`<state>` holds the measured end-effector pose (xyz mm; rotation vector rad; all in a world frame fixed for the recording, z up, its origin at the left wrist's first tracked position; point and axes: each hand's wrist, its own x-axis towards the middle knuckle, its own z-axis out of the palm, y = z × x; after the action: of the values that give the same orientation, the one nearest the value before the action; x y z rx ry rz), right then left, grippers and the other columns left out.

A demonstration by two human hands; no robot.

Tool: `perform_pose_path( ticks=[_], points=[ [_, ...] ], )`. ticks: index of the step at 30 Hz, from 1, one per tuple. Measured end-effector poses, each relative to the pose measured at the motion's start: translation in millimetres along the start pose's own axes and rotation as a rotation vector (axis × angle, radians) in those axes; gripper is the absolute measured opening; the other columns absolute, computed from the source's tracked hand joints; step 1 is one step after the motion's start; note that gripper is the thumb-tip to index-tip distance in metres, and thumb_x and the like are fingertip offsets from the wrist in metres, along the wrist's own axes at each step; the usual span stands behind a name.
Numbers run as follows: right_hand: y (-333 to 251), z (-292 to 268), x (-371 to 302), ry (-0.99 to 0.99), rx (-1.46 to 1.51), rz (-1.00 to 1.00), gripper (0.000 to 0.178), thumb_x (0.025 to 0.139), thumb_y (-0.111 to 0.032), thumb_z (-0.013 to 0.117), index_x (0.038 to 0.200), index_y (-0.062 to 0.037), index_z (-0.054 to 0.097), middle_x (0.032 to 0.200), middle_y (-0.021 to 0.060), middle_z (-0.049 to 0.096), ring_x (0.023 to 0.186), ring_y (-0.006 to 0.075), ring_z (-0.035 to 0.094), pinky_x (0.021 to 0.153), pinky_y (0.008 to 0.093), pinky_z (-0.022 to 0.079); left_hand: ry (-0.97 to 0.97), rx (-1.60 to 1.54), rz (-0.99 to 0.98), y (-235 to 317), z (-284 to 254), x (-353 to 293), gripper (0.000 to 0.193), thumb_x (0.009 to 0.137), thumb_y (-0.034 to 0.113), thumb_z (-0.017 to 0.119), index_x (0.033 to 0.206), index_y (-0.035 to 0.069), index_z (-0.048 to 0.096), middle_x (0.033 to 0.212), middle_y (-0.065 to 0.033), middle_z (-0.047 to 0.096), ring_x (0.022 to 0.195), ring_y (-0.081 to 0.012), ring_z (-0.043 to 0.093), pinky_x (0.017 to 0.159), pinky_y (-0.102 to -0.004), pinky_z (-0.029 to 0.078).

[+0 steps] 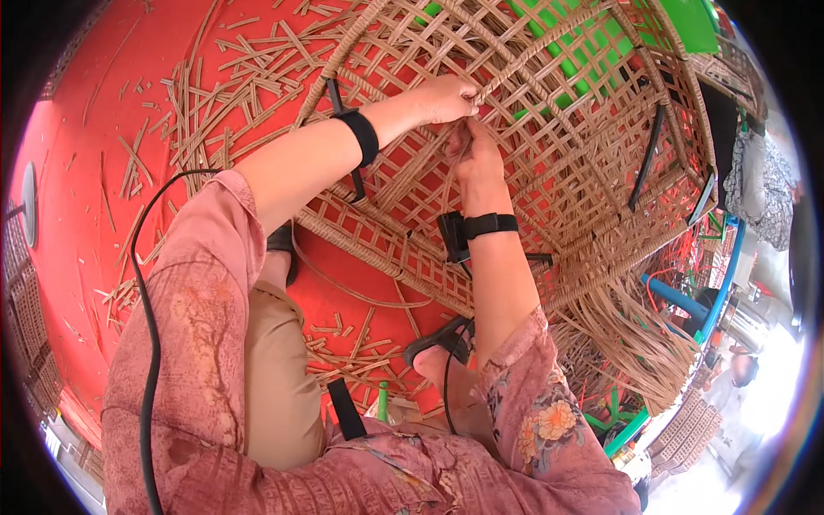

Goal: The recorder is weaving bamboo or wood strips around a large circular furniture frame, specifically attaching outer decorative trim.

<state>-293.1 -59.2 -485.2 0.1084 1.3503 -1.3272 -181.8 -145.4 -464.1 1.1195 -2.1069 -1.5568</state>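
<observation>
A large woven rattan frame [549, 163] with an open lattice and wrapped bars leans in front of me. My left hand [446, 99] reaches in from the left, its fingers closed in a pinch on a rattan strip beside a wrapped bar [524, 62]. Just below it, my right hand [477, 159] has curled fingers pressed together around a thin strip at the lattice. The two sets of fingertips nearly meet, and they partly hide the strip between them. Both wrists wear black straps.
Cut strip pieces [257, 81] litter the red floor covering [77, 215]. A bundle of long loose strips [635, 343] hangs at the lower right. Green plastic [687, 26] shows behind the lattice. A black cable [142, 283] runs along my left sleeve. A green-capped bottle [383, 399] stands near my legs.
</observation>
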Motion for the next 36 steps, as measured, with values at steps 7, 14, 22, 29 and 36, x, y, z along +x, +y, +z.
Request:
perform_pose_path(
  ticks=[7,14,22,29,36],
  points=[
    [-16.9,11.4,6.5,-0.047,-0.411,0.175,0.010,0.093,-0.012,0.047,0.096,-0.0069,0.055,0.079,0.0044,0.061,0.062,0.0203,0.058,0.057,0.0322,0.048,-0.246,0.121,-0.101,3.4,-10.9,18.7,0.029,0.081,0.023,0.066,0.100,0.002,0.064,0.103,-0.0127,0.064,0.102,-0.0232,0.058,0.085,-0.0350,0.044],
    [-17.9,15.8,0.2,-0.004,-0.628,0.063,0.019,0.089,-0.007,0.047,0.104,-0.0032,0.057,0.088,0.0073,0.062,0.070,0.0192,0.060,0.063,0.0360,0.050,-0.264,0.557,-0.023,26.6,-28.5,0.0,0.052,0.084,0.045,0.059,0.116,0.004,0.054,0.118,-0.0168,0.055,0.108,-0.0324,0.053,0.087,-0.0410,0.044],
    [-16.6,15.2,-28.3,0.065,-1.261,-0.462,0.033,0.074,-0.012,0.050,0.100,-0.0014,0.068,0.089,0.0250,0.064,0.085,0.0350,0.063,0.076,0.0416,0.046,-0.194,0.377,0.177,7.6,-28.9,-4.7,0.049,0.081,0.052,0.058,0.092,0.004,0.057,0.083,-0.0122,0.059,0.083,-0.0285,0.058,0.073,-0.0394,0.043],
    [-6.8,12.0,-20.2,0.150,-1.045,-0.608,0.032,0.079,-0.015,0.052,0.103,0.0014,0.065,0.093,0.0209,0.066,0.086,0.0318,0.063,0.080,0.0384,0.046,-0.120,0.458,0.053,-0.2,-15.9,-9.3,0.038,0.080,0.040,0.064,0.090,0.003,0.060,0.078,-0.0139,0.061,0.076,-0.0301,0.060,0.069,-0.0394,0.046],
    [-25.0,12.8,-24.0,0.000,-0.744,-0.438,0.033,0.075,-0.024,0.069,0.089,0.0060,0.065,0.065,0.0030,0.058,0.057,0.0107,0.052,0.054,0.0257,0.041,-0.374,0.650,0.293,85.2,-0.2,-120.5,0.018,0.072,0.017,0.059,0.064,0.002,0.062,0.068,-0.0190,0.063,0.062,-0.0353,0.063,0.053,-0.0457,0.051]
  ],
)
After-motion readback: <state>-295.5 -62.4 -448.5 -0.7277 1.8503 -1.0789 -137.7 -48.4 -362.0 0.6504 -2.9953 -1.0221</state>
